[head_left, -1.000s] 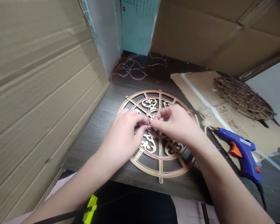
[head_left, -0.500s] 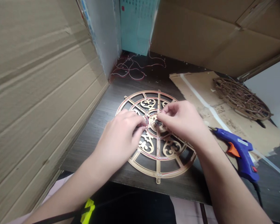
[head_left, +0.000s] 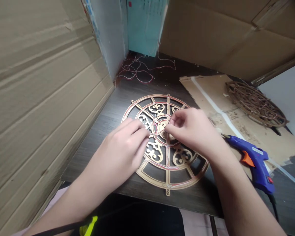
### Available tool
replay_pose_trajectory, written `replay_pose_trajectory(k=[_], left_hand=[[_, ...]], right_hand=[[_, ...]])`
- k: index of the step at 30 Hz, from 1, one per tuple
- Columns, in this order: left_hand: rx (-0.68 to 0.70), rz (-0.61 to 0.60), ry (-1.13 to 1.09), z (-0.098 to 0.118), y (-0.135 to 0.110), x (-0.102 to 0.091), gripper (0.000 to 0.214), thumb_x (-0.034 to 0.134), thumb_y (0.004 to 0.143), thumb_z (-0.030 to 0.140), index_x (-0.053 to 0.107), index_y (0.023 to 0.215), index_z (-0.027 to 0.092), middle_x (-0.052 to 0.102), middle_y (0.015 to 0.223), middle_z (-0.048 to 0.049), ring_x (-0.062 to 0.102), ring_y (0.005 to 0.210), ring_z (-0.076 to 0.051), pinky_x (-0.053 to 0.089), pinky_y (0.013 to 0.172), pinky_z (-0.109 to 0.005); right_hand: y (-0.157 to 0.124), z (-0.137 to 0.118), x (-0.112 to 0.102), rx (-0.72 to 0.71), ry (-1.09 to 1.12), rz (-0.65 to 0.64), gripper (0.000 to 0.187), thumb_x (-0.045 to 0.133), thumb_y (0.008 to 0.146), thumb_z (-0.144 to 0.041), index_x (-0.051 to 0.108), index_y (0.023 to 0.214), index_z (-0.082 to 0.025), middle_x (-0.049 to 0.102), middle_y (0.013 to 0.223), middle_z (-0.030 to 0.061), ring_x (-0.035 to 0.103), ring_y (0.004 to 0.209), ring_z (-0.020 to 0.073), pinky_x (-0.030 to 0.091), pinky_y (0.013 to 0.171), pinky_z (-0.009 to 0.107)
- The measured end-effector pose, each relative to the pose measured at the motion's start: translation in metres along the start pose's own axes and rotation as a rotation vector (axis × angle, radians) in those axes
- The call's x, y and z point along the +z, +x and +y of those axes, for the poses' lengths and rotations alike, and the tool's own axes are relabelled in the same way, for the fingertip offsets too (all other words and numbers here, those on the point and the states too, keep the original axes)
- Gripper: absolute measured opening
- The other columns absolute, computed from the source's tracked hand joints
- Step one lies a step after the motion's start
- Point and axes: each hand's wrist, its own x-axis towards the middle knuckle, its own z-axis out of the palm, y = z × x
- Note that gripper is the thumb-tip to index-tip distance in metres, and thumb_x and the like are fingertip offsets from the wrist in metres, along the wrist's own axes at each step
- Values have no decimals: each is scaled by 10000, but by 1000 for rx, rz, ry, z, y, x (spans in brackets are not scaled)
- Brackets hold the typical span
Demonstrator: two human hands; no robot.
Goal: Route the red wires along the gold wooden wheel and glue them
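And here we are at the dark tabletop [head_left: 101, 157], where the wheel [head_left: 154, 151] is lying flat, right in front of the person: a gold fretwork disc, spokes and scrolls, with thin red wires [head_left: 162, 165] running along its rings. The right hand [head_left: 192, 131] is pinching in at the hub [head_left: 163, 126], thumb and fingertips closing together, though whether they're gripping a wire I can't tell. The left hand [head_left: 123, 147] is lying half-curled, fingertips at the inner ring, and I can't tell if it's gripping anything either. That wheel looks light, stiff and brittle: the scrollwork is thin, so the outer rim or the spoke joints look like the safest places to take hold. The wires look soft and snaggable. Off to the right, a glue gun [head_left: 257, 165] is lying by a cardboard sheet [head_left: 245, 137] carrying a second wheel [head_left: 257, 105].
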Motion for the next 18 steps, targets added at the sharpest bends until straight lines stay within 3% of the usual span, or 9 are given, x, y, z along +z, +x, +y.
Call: replay_pose_trajectory(k=[18], left_hand=[[3, 52, 0, -4, -13, -3, 113, 582, 996, 117, 692, 1004, 143, 672, 1057, -78, 602, 1002, -214, 501, 926, -393]], right_hand=[[-3, -1, -4, -58, -55, -37, 75, 646, 745, -216, 627, 672, -218, 660, 630, -7, 585, 588, 155, 396, 540, 306]])
